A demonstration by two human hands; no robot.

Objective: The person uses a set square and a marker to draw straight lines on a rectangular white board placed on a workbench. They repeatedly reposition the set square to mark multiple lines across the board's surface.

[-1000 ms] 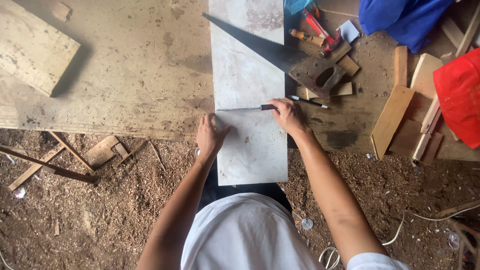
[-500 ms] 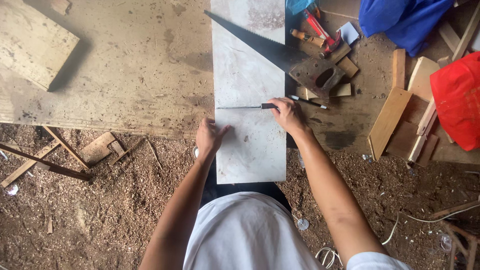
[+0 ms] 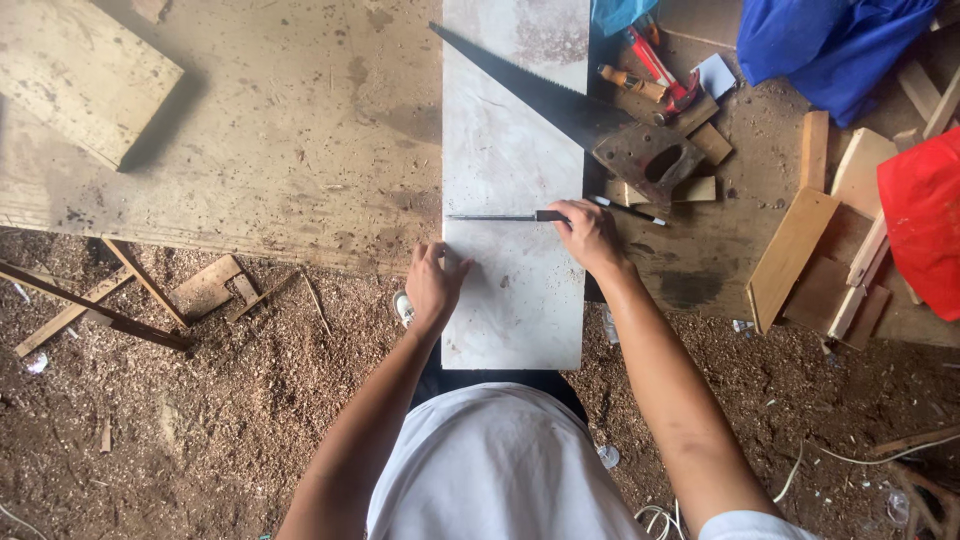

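A long pale board [image 3: 515, 150] lies lengthwise in front of me over a wide plywood sheet [image 3: 280, 130]. My left hand [image 3: 434, 285] presses flat on the board's left edge, fingers spread. My right hand [image 3: 588, 232] grips the dark handle of a thin metal-bladed tool [image 3: 495, 216] that lies across the board, its blade pointing left. A hand saw [image 3: 560, 105] rests diagonally on the board farther up, its wooden handle off the right edge. A pen or pencil [image 3: 630, 210] lies just right of my right hand.
Small wood blocks and red-handled tools [image 3: 655, 65] sit right of the saw. Wooden offcuts [image 3: 800, 250], a blue cloth [image 3: 820, 40] and a red cloth [image 3: 925, 220] lie at right. A thick plank [image 3: 80, 85] is at top left. Sawdust and scrap sticks [image 3: 110, 310] cover the ground.
Both hands stay in the same places on the board and tool. Only the camera view has shifted slightly.
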